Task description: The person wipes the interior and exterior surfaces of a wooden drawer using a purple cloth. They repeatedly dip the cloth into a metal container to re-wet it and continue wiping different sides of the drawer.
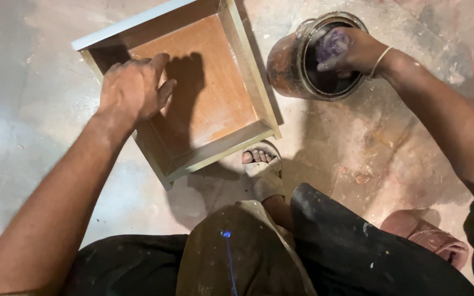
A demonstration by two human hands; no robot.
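The wooden drawer box [204, 87] lies open-side up on the dusty floor [23, 137], turned askew, its long axis running from upper left to lower right. Left hand [135, 87] rests on its near-left wall, fingers loosely curled over the rim. Bare floor lies open to the left. Right hand [346, 50] dips into the round tin can [286, 63] just beside the drawer, clutching a purple rag [331, 45]; the can's contents are too dark to make out. A sandalled foot [260, 161] touches the drawer's near corner.
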